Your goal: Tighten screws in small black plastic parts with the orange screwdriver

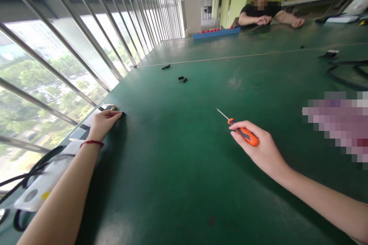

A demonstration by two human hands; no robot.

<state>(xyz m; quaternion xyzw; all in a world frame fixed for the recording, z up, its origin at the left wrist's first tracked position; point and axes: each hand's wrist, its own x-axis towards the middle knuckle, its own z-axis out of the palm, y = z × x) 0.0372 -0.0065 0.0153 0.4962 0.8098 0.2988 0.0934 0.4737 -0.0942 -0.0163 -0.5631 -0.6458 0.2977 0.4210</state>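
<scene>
My right hand [258,145] is closed round the orange and grey handle of a screwdriver [247,136]. Its thin metal shaft points up and to the left, above the green tabletop [172,160]. Over at the table's left edge, my left hand [105,121], with a red string at the wrist, pinches a small black piece [123,114] at its fingertips. The piece is too small to name. A flat phone-like device [107,107] lies just behind that hand, partly hidden by it.
Small black parts [183,79] and another black piece [166,67] lie farther back. A white box [48,180] with black cables borders my left forearm, beside the metal railing [94,38]. A blue strip [217,33] with red knobs and a seated person [260,11] are at the far end.
</scene>
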